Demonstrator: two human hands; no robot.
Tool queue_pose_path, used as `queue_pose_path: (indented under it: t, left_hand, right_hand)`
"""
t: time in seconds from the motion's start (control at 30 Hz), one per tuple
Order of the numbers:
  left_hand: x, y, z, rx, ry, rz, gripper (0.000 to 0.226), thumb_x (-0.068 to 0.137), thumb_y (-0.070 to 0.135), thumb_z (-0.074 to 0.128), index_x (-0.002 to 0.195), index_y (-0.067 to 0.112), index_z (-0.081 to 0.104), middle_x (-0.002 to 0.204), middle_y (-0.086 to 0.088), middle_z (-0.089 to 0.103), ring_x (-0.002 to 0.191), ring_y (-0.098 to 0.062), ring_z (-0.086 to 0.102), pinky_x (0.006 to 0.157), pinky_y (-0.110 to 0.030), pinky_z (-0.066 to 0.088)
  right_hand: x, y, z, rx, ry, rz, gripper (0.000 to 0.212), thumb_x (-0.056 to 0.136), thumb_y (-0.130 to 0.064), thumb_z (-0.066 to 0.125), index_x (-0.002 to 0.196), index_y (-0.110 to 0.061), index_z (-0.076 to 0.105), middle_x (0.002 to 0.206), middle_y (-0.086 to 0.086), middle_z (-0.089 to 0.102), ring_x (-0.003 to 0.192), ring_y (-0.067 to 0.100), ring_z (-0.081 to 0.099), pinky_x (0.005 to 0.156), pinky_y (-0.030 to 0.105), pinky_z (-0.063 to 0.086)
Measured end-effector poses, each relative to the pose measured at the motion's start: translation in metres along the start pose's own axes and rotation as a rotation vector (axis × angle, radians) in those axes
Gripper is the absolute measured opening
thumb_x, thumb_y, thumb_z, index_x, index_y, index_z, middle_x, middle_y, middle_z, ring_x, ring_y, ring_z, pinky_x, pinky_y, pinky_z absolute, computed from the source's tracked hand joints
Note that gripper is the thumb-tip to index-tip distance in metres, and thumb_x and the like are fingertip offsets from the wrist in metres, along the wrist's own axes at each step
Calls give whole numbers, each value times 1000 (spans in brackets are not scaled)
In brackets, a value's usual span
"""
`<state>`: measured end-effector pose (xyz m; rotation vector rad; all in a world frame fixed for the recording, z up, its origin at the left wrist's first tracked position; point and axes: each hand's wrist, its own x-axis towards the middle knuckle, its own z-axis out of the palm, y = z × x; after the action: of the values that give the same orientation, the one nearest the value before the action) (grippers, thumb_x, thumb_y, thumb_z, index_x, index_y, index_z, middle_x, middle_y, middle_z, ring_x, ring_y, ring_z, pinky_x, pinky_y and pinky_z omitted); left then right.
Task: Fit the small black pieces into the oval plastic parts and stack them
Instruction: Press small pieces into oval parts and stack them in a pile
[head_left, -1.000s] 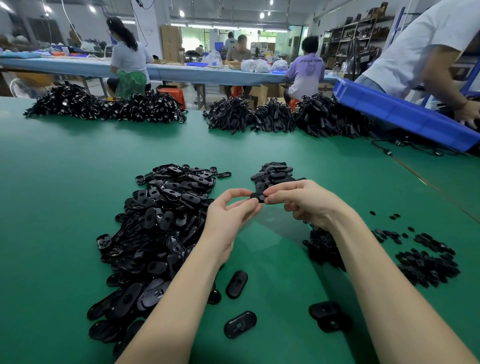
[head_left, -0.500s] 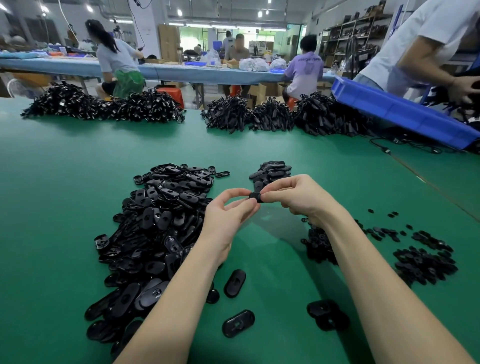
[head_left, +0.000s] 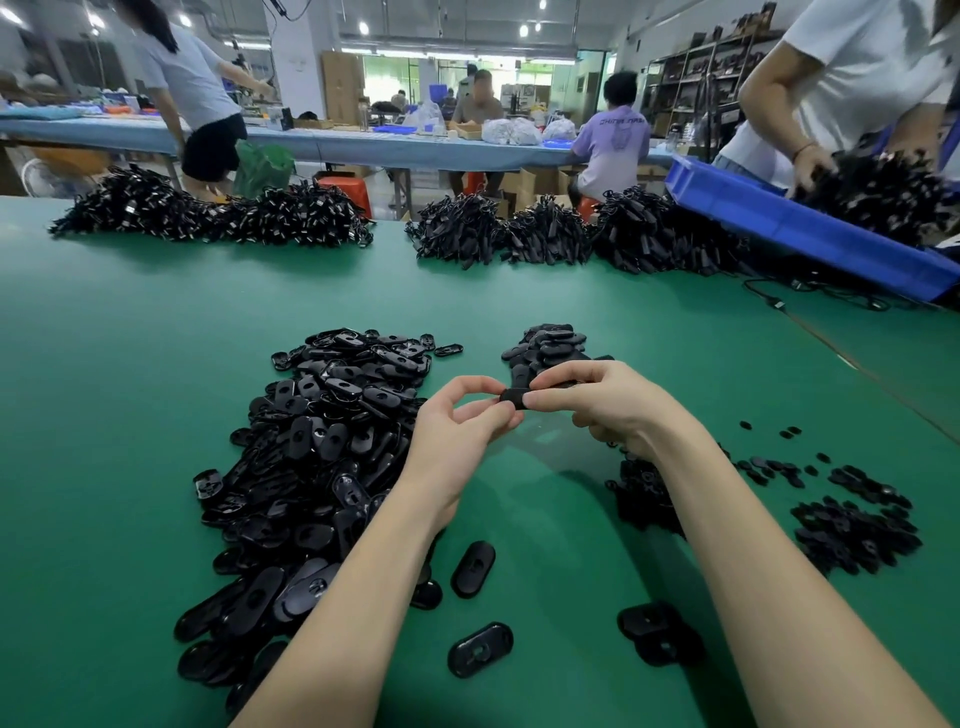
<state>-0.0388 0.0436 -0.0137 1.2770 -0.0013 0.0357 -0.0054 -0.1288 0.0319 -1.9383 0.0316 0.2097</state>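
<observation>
Unfitted ovals (head_left: 322, 457): we see a big heap on the left, so most work remains.
Left hand (head_left: 457, 441): we pinch one end of the oval part (head_left: 513, 397).
Right hand (head_left: 605, 402): we pinch its other end; the insert is hidden.
Finished stack (head_left: 548, 343): small, just behind our hands.
Small pieces (head_left: 852, 525): plenty left.
</observation>
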Motion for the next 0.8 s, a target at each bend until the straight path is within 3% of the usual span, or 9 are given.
queue_pose_path:
  t: [0.1, 0.27, 0.53, 0.8]
  left_hand:
    - [1, 3, 0, -42, -44, -28, 23, 90, -7, 61, 97, 14, 65, 90, -13, 77, 82, -22, 70, 89, -27, 56]
    - [0, 9, -2, -115, -102, -100, 20, 88, -9, 64, 95, 9, 66, 85, -12, 75, 73, -18, 68, 74, -19, 56]
    - [2, 6, -2, -74, -32, -101, 20, 86, -10, 66, 89, 10, 67, 83, -10, 77, 69, -15, 71, 74, -18, 57]
    - [4, 0, -3, -3, 11, -77, 18, 81, -6, 75, 89, 10, 70, 82, -8, 77, 76, -18, 73, 77, -22, 57]
  right_hand:
    - [-3, 2, -3, 83, -100, 3, 17, 73, -26, 91, 85, -24, 79, 71, -6, 61, 46, 6, 41, 42, 18, 24]
    - [-4, 1, -3, 17, -142, -88, 13, 74, -24, 90, 81, -23, 79, 71, -4, 61, 48, 6, 40, 42, 16, 29]
    - [-2, -4, 1, -79, -85, -131, 8, 76, -19, 85, 82, -18, 80, 63, -5, 58, 49, 8, 39, 44, 19, 29]
    - [3, 0, 6, -140, -41, -188, 9, 77, -14, 83, 80, -15, 75, 60, -9, 60, 44, 0, 44, 43, 10, 32]
